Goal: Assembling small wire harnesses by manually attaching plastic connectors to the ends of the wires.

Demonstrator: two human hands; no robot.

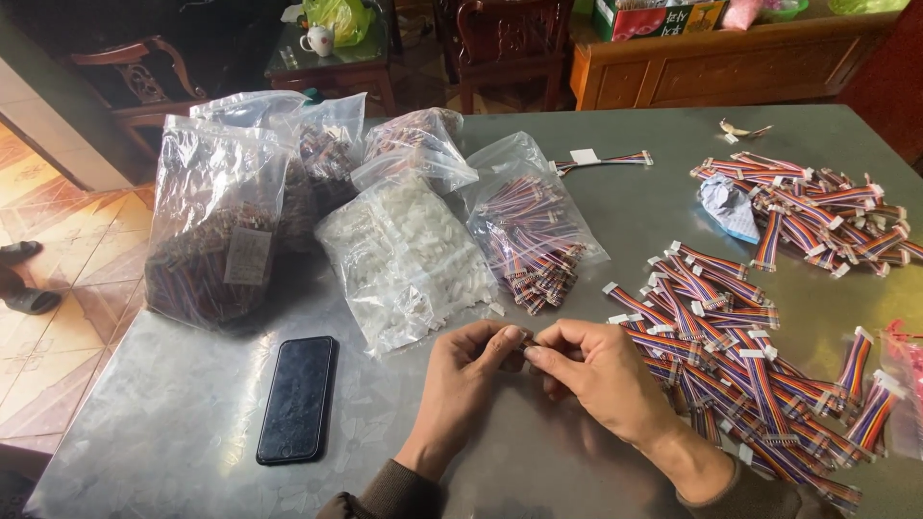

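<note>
My left hand [466, 375] and my right hand [596, 370] meet fingertip to fingertip over the grey table [192, 404], pinching a small cable piece [525, 348] between them; most of it is hidden by the fingers. Just right of my right hand lies a pile of striped ribbon cables with white connectors [731, 356]. Ahead of my hands sits a clear bag of white plastic connectors [409, 255] and an open bag of striped cables [529, 231].
A black phone [298, 397] lies face up at the left. Larger clear bags of cables [221, 221] stand at the back left. A second cable pile [817, 207] and a folded blue-white paper [728, 205] lie at the far right. Wooden chairs and a bench stand beyond the table.
</note>
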